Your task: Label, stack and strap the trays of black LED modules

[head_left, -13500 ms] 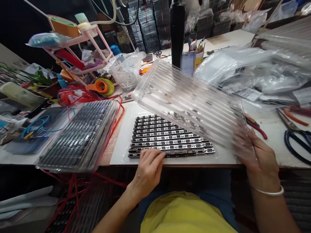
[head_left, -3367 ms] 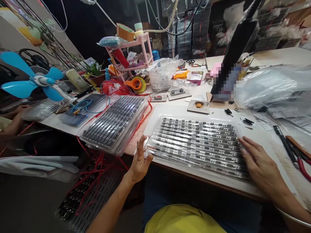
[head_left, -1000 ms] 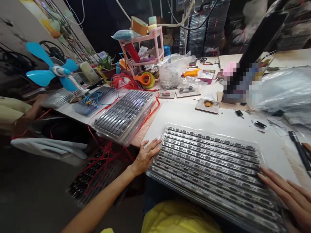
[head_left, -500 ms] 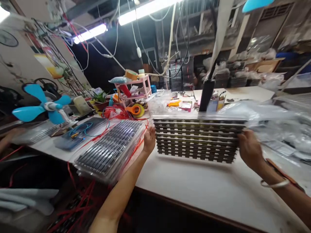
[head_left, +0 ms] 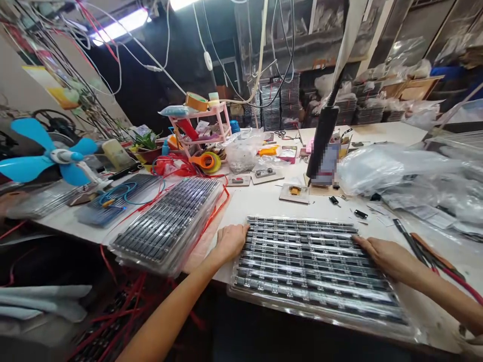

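Clear plastic tray [head_left: 317,266] of dark connector strips [head_left: 302,251] is lying flat on the white worktable [head_left: 264,201], its near long edge reaching the table's front edge and perhaps hanging a little past it. A left hand [head_left: 230,241] is pressing against the tray's left short edge, fingers [head_left: 241,235] curled loosely round the rim with the thumb side toward the table. A right hand [head_left: 385,254] is resting on the tray's right end, fingers [head_left: 362,242] stretched nearly flat over the top; whether they are gripping the rim or only lying on it I cannot tell.

To the left of the tray a second tray stack [head_left: 169,223] is sitting at an angle, wrapped in red cord [head_left: 211,221], with its near corner jutting out past the table edge. Beyond the tray, small fixture plates [head_left: 294,192] and loose black parts [head_left: 360,213] are lying on the table. To the tray's right, red-handled cutters [head_left: 433,256] are lying close to the right wrist.

In my judgement, the main risk is the tray tipping off the front edge: it is thin and flexible, so uneven pressure from the two hands could be bowing it and letting strips jump their grooves. A sideways push might also be driving it into the corded stack, which is itself sitting precariously.
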Tool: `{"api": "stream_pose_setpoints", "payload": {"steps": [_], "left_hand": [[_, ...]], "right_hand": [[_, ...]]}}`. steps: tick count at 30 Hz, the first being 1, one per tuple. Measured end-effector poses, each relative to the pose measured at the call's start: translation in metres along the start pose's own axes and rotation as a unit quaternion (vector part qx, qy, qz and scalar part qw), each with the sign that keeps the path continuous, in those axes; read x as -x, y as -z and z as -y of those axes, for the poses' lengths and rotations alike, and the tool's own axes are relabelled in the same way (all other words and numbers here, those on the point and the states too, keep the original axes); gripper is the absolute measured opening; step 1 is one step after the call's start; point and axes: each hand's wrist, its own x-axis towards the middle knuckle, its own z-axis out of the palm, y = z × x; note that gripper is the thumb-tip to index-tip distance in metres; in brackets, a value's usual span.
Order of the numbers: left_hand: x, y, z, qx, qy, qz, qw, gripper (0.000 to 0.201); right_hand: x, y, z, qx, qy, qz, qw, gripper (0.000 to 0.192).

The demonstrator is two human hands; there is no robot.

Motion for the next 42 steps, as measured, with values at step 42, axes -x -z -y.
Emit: {"api": "stream_pose_setpoints", "payload": {"steps": [42], "left_hand": [[-0.025,0.021,0.008,0.505,0.122,0.235,0.821,0.017]], "right_hand": [[0.029,-0.019,0.066,0.062,0.027,-0.028,0.997,0.058]]}}
